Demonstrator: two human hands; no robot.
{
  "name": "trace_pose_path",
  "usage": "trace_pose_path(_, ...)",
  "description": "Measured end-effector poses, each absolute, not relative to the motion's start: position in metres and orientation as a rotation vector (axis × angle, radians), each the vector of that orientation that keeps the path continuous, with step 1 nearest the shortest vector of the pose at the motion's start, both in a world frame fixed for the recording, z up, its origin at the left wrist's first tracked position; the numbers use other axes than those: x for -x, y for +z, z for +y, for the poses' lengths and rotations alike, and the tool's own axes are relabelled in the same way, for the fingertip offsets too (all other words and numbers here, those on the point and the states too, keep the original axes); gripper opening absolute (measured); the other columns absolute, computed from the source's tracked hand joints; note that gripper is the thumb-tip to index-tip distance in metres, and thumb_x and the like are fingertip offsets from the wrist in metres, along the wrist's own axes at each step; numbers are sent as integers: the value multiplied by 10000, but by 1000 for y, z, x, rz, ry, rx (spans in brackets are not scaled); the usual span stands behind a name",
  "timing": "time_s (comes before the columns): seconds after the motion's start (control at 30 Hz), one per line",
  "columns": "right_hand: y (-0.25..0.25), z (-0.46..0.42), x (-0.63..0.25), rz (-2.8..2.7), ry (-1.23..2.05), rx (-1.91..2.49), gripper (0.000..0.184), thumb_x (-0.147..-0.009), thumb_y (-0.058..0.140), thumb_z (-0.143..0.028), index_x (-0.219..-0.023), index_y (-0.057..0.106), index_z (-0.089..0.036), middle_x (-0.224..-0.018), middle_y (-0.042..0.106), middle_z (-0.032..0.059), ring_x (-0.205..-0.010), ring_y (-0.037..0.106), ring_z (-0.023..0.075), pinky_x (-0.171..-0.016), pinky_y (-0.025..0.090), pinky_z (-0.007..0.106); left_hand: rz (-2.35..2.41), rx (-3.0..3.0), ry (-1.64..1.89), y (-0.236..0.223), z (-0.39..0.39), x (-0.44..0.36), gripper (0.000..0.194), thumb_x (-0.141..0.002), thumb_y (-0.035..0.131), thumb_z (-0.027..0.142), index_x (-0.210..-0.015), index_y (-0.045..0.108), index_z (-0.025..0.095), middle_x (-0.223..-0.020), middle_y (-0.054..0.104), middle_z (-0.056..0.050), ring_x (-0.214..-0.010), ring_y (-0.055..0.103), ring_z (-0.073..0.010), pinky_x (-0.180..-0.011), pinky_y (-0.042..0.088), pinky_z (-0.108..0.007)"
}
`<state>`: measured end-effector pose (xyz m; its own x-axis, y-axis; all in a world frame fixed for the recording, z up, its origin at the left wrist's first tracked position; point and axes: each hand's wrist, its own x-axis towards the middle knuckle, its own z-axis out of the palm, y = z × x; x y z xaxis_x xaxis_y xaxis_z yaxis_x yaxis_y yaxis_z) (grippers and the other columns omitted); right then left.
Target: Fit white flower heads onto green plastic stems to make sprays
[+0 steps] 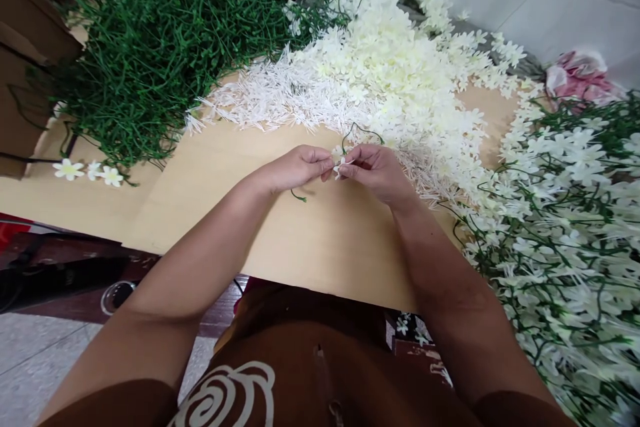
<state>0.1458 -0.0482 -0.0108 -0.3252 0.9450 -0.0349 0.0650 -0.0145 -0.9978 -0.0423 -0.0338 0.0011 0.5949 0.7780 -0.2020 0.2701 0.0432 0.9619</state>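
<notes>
Over the tan board, my left hand (300, 168) is closed in a pinch on a thin green artificial stem (299, 197), whose tip pokes out below the fingers. My right hand (380, 172) meets it fingertip to fingertip, pinching a small white artificial flower (340, 165). Another stretch of green stem curves up above the two hands. Fingers hide just how the flower and stem meet. Just beyond the hands lies a pile of thin white stamen-like pieces (270, 97), beside a heap of cream-white petals (395, 53).
A big mound of green stems (190, 33) fills the back left. Finished-looking white flowers on stems (575, 240) are piled at the right. Several loose flowers (69, 169) lie at the left, near a cardboard box (30, 67). The tan board (210, 213) ends close to my body.
</notes>
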Motion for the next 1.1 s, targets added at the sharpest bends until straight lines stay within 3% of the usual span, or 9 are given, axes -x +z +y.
trace_pose_path(0.23, -17, -48, -145, -1396, 1557, 1046, 371, -525, 888, -414, -673, 632, -190, -629, 667, -22, -609, 640, 114, -665, 548, 273, 899, -1526, 515, 2, -36, 42, 349, -825, 587, 427, -631, 544, 140, -573, 476, 32, -500, 349, -49, -502, 315, -192)
trace_pose_path(0.5, -28, -49, -139, -1332, 1496, 1090, 411, -468, 908, -417, -616, 595, -194, -579, 662, -39, -548, 635, 107, -610, 529, 249, 870, -1500, 600, -6, -36, 38, 409, -816, 586, 494, -605, 494, 156, -591, 449, 32, -565, 372, -73, -571, 332, -217)
trace_pose_path(1.1, -26, -53, -128, -1322, 1392, 1113, 482, -510, 844, -563, -634, 551, -199, -578, 638, -30, -555, 600, 111, -602, 494, 273, 927, -1350, 645, -8, -38, 29, 310, -807, 605, 291, -566, 478, 143, -553, 420, 45, -541, 348, -58, -537, 277, -200)
